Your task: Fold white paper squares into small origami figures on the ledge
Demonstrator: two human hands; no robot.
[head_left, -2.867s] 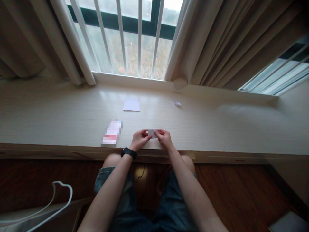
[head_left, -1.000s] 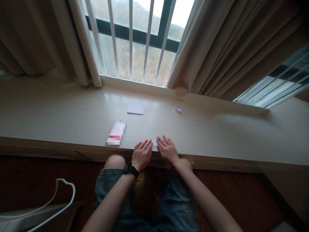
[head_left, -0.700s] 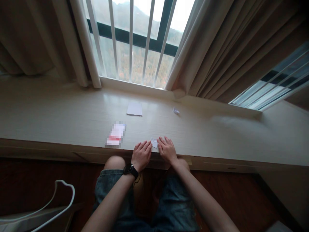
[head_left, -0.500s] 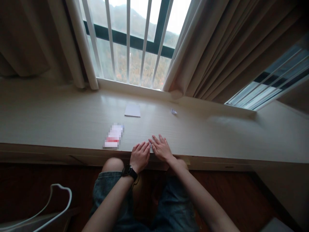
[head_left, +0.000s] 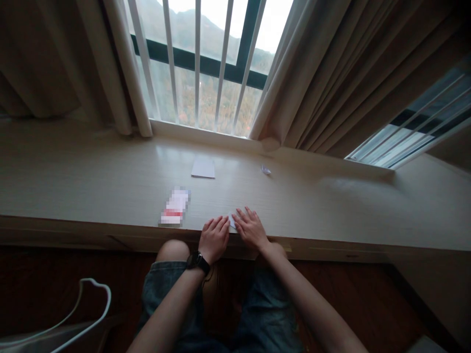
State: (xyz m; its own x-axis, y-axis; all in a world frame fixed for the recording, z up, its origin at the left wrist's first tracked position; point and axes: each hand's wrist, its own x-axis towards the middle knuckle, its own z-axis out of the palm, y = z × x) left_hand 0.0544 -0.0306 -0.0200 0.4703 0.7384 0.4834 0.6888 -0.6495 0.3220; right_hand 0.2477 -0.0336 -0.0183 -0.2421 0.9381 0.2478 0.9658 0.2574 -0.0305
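A small piece of white paper [head_left: 232, 222] lies at the front edge of the pale ledge, between my two hands and mostly covered by them. My left hand [head_left: 214, 239], with a dark watch on its wrist, rests at the paper's left side, fingers side by side and lying flat. On the other side my right hand [head_left: 251, 227] lies palm down, its fingers stretched out and slightly spread, the fingertips touching the paper. What is under the palms is hidden.
On the ledge [head_left: 331, 211] lie a blurred-out phone-shaped item [head_left: 175, 207] at left, a folded white paper [head_left: 203, 169] farther back, and a small crumpled white piece [head_left: 265, 170] at right. A barred window and curtains [head_left: 316, 73] stand behind. A white curved frame [head_left: 106, 304] is at lower left.
My right hand has slid a little to the right, away from my left hand, and more of the white paper shows between them. My left hand stays nearly in place.
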